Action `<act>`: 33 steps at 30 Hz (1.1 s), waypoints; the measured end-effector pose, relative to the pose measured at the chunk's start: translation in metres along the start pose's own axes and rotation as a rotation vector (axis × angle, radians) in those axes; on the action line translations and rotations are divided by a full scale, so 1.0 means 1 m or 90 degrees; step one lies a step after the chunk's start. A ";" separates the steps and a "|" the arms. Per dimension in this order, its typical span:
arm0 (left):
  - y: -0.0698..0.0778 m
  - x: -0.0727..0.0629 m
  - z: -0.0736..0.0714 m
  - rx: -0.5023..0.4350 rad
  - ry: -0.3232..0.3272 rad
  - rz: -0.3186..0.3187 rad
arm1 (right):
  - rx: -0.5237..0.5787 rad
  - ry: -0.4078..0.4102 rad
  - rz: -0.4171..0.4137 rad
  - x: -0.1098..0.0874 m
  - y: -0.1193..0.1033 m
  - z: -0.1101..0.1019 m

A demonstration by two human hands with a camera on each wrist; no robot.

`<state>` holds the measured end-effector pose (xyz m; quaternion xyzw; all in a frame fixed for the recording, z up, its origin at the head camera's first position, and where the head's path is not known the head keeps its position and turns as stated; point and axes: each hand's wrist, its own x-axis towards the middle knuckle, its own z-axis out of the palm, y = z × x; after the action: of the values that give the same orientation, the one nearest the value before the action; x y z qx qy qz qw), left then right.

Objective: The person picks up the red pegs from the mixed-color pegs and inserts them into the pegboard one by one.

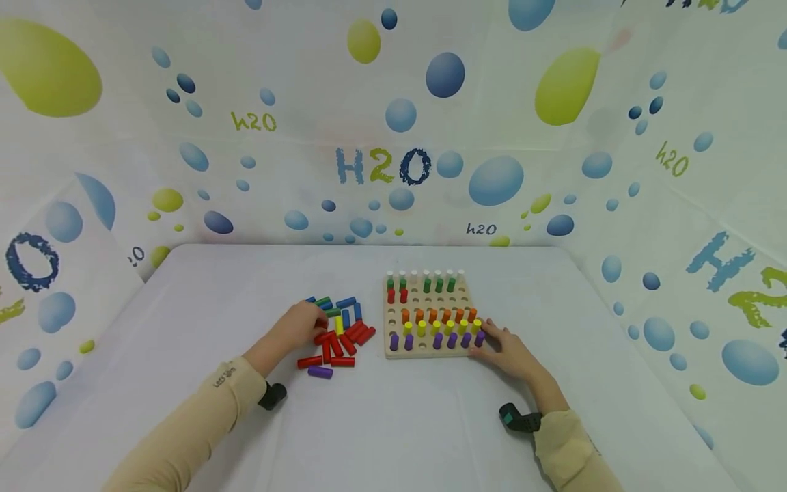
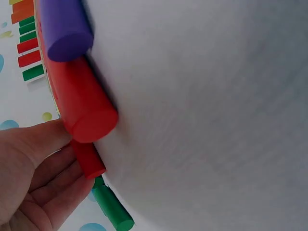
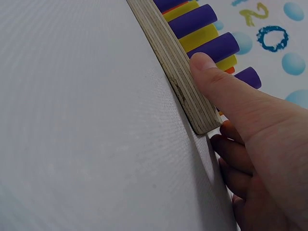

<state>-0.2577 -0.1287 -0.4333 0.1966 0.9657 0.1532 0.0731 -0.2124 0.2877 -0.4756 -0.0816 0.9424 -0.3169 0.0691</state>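
My left hand reaches into the loose pile of wooden pegs, its thumb and fingers around a red peg; the fingertips are partly hidden. A larger-looking red peg and a purple peg lie nearer that wrist camera. On the right, my right hand holds the wooden pegboard at its front right corner. The thumb presses on the board's edge while the other fingers bend beside it. Rows of white, green, red, orange, yellow and purple pegs stand upright in the board, with some holes bare.
Several red pegs, blue pegs and a yellow peg lie left of the board. A loose purple peg is at the pile's front. White cloth covers the table; a patterned sheet hangs behind.
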 end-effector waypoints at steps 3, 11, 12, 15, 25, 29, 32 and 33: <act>0.002 0.000 0.000 0.004 -0.003 -0.006 | -0.003 -0.001 -0.003 0.000 0.000 0.000; 0.003 0.000 -0.002 -0.025 -0.001 -0.008 | -0.002 0.002 0.001 0.000 0.000 0.001; 0.003 0.000 -0.002 -0.031 0.005 -0.007 | -0.002 0.001 0.000 0.000 0.000 0.001; 0.002 -0.003 -0.005 -0.052 0.027 -0.008 | 0.000 0.000 0.002 0.000 0.000 0.001; -0.001 -0.004 -0.017 -0.196 0.107 -0.009 | -0.004 0.002 -0.004 0.000 0.000 0.000; 0.000 -0.003 -0.023 -0.243 0.149 -0.002 | -0.007 0.003 -0.005 0.000 0.000 0.000; 0.001 -0.002 -0.027 -0.274 0.172 0.000 | -0.009 0.004 -0.004 -0.001 0.000 0.000; 0.002 -0.001 -0.028 -0.286 0.176 -0.002 | -0.008 0.004 -0.005 -0.001 0.001 0.000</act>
<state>-0.2613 -0.1352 -0.4064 0.1511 0.9086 0.3889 -0.0174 -0.2119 0.2882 -0.4762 -0.0844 0.9444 -0.3113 0.0643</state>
